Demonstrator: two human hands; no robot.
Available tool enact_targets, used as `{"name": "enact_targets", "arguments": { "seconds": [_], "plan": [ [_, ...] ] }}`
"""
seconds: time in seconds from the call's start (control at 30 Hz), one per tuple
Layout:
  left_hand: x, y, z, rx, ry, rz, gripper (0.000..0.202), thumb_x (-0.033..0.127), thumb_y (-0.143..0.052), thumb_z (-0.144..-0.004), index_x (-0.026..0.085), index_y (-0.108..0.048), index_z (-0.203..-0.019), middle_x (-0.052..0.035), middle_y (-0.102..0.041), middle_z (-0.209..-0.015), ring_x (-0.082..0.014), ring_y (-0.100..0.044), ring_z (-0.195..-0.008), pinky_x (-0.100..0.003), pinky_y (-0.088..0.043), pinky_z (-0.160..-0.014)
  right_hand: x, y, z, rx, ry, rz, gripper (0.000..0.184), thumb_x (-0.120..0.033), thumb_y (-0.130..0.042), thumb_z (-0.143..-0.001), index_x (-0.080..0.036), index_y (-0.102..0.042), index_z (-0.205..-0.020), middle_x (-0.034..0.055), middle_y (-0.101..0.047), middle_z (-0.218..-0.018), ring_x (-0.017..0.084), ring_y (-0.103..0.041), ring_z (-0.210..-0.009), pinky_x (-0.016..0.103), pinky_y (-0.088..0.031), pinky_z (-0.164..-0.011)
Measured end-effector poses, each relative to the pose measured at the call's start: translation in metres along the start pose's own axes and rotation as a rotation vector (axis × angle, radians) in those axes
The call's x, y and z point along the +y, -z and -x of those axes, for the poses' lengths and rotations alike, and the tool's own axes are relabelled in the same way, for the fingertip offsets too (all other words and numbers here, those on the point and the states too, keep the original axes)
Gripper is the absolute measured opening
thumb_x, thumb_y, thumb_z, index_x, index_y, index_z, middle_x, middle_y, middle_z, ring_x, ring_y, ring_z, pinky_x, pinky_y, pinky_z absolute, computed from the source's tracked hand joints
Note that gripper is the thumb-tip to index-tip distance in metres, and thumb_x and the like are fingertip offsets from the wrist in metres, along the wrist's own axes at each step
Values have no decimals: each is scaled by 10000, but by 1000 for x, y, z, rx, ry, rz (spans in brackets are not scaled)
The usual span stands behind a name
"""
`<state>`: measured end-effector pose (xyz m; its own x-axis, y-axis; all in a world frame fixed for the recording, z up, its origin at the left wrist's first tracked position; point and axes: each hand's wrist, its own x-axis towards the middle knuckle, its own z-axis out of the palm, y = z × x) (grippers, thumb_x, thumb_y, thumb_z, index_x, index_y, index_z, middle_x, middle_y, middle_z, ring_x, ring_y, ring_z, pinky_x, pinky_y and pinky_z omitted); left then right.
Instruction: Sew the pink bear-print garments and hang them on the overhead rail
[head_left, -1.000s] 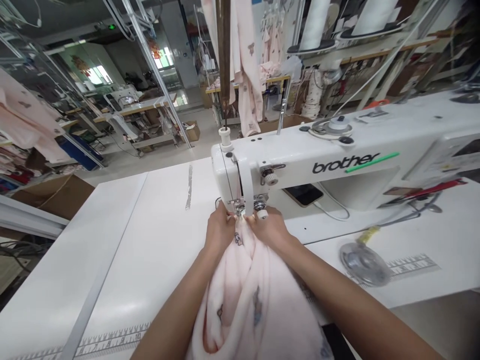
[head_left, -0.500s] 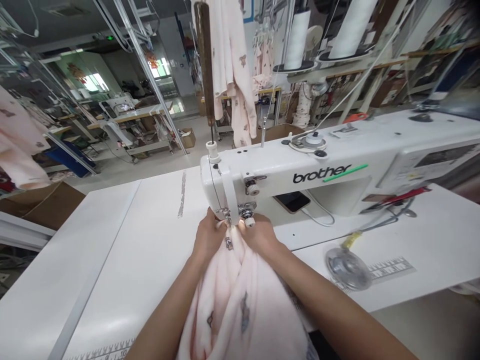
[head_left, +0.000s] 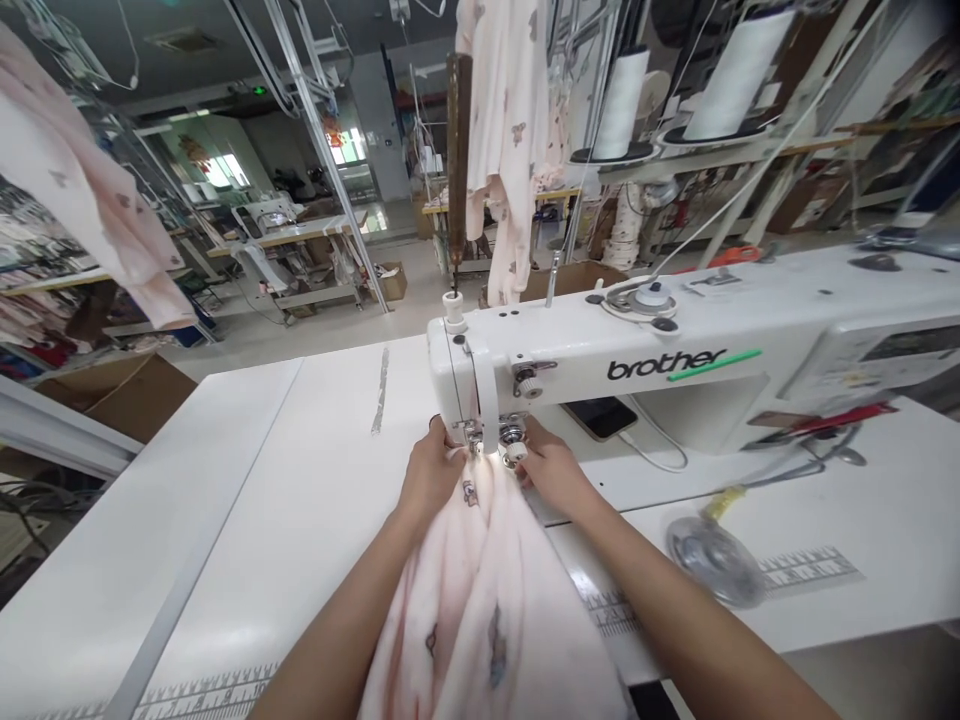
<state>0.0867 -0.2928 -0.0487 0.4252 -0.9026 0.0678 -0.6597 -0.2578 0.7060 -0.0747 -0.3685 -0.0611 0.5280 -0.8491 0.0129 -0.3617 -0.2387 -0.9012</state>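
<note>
Pale pink printed fabric (head_left: 517, 590) hangs in folds from the needle area of a white Brother sewing machine (head_left: 585, 345) down toward me. Left of the needle, my left hand (head_left: 433, 468) is closed on the fabric's edge, its thumb on top. On the other side, my right hand (head_left: 553, 468) is beside the presser area with its fingers bent at the cloth; the machine head partly hides the fingertips. A small lamp lights the cloth under the needle.
A phone (head_left: 600, 417) with a white cable lies under the machine arm. A clear round container (head_left: 712, 560) sits on the white table (head_left: 300, 520) at the right. Thread cones (head_left: 622, 100) stand behind. Pink garments (head_left: 506, 130) hang at the back and left.
The view has shifted slightly, so the machine appears farther right and a little lower. My right hand has slid a little rightward from the needle; the left stays at the cloth.
</note>
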Motion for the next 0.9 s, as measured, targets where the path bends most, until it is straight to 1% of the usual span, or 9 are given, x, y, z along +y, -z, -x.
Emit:
{"name": "enact_targets", "arguments": {
  "seconds": [0.2,0.33,0.47,0.57,0.63,0.7,0.77,0.83,0.9],
  "plan": [
    [2,1,2,-20,18,23,141,186,-505,-736,183,-532,-875,-11,-626,-790,-154,-551,-704,-246,-382,-614,-2,2,2,9,66,39,139,-274,-373,-817,-223,-474,-899,-40,-541,-658,147,-516,-555,223,-361,-513],
    [2,2,3,-38,-16,55,157,185,-489,-751,192,-532,-902,-15,-632,-853,-161,-563,-760,-255,-391,-647,-10,3,6,-10,101,67,157,-305,-361,-852,-218,-488,-883,-25,-562,-701,158,-526,-608,236,-367,-555],
    [0,2,4,-32,-33,56,136,162,-488,-745,177,-530,-873,-25,-625,-812,-164,-564,-731,-256,-395,-640,-18,2,13,-48,94,162,181,-372,-523,-793,-203,-519,-859,-24,-563,-677,175,-529,-626,244,-360,-569],
    [-1,-1,6,-11,-40,47,166,129,-473,-724,172,-533,-873,-28,-619,-798,-173,-569,-752,-259,-408,-666,-17,-4,14,-36,112,235,111,-303,-529,-783,-198,-534,-819,-23,-559,-651,175,-529,-613,239,-343,-559],
    [1,-3,8,6,-68,39,264,102,-455,-702,179,-537,-942,-32,-623,-860,-176,-569,-809,-259,-413,-710,-14,-9,11,-27,168,279,72,-255,-492,-797,-200,-534,-774,-22,-553,-634,172,-524,-602,234,-334,-555],
    [5,-3,10,27,-96,14,375,87,-445,-684,179,-524,-1039,-48,-614,-973,-179,-560,-885,-258,-410,-755,-12,-12,7,-12,227,329,100,-200,-459,-802,-197,-537,-739,-7,-568,-650,176,-536,-632,230,-336,-568],
    [11,2,14,37,-75,-48,386,109,-448,-693,159,-533,-1065,-71,-603,-1024,-191,-555,-906,-267,-408,-761,-14,-12,6,-28,247,404,147,-112,-442,-768,-187,-540,-689,10,-584,-655,183,-549,-662,230,-333,-581],
    [15,15,25,-35,-35,-91,277,185,-485,-714,147,-601,-962,-66,-630,-941,-199,-563,-847,-273,-407,-716,-17,-9,11,-96,243,479,194,-23,-437,-686,-179,-540,-636,10,-586,-625,181,-551,-649,229,-316,-567],
    [18,32,44,-223,-11,-27,208,300,-570,-697,151,-656,-814,-28,-643,-764,-182,-557,-735,-256,-395,-633,-22,-6,23,-186,270,484,211,6,-440,-620,-179,-542,-614,-12,-569,-582,166,-539,-608,221,-299,-544]
  ]
}}
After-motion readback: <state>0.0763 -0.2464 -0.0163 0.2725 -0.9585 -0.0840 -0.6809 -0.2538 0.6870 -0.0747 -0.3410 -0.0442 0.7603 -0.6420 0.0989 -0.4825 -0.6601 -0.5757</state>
